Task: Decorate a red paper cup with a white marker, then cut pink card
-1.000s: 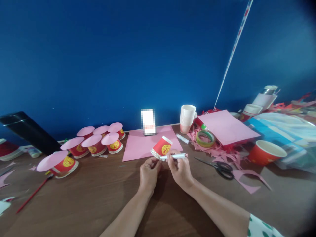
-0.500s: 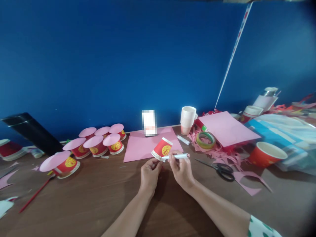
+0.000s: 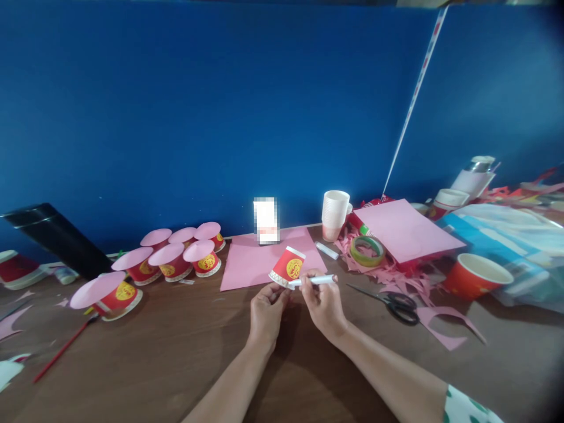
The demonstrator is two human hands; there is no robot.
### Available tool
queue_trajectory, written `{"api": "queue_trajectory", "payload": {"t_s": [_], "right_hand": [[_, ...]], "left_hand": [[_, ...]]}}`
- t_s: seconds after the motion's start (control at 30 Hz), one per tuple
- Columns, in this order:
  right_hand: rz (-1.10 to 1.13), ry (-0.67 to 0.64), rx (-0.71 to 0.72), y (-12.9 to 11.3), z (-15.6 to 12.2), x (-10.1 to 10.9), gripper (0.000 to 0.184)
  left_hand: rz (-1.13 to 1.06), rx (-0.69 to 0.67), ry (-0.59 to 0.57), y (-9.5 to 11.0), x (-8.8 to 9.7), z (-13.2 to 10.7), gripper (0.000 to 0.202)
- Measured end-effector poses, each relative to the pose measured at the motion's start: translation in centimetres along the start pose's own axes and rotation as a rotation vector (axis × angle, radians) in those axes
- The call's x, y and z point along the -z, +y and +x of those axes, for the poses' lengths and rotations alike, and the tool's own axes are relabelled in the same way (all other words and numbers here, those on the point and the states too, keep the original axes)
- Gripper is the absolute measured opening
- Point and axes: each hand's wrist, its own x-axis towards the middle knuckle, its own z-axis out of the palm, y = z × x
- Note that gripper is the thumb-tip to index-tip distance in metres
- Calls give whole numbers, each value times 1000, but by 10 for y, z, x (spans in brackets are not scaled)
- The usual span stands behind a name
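A red paper cup (image 3: 288, 264) with a yellow emblem is upside down and tilted in front of me, a dark zigzag pattern along its white lower band. My left hand (image 3: 267, 314) pinches the cup at its rim from below. In my right hand (image 3: 324, 305) is a white marker pen (image 3: 318, 280), its tip touching or very close to the cup's rim band. Behind the cup lies a pink paper sheet (image 3: 235, 264) on the brown table. A white pen cap (image 3: 326, 251) rests to the right of the sheet.
Several finished-looking cups with pink discs (image 3: 165, 254) stand at left, near a black bottle (image 3: 57, 238) and red brush (image 3: 66, 349). At right are stacked cups (image 3: 335, 214), green tape (image 3: 367, 251), scissors (image 3: 399, 306), pink scraps and an orange cup (image 3: 476, 277). A blue wall (image 3: 282, 106) stands behind.
The cup has turned slightly in my left hand and tilts less, its emblem shifting a little left. The marker pen stays at the rim band, almost unmoved.
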Motion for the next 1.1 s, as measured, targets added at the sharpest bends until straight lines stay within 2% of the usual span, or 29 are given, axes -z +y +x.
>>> {"api": "queue_trajectory", "payload": {"t_s": [0.43, 0.7, 1.1], "right_hand": [[14, 2, 42, 1, 0, -2, 19], [16, -30, 16, 2, -2, -3, 18], [14, -1, -2, 4, 1, -2, 18]], "left_hand": [[-39, 14, -27, -1, 1, 1, 39], [-78, 13, -36, 0, 1, 1, 33], [-71, 27, -13, 2, 1, 1, 35]]}}
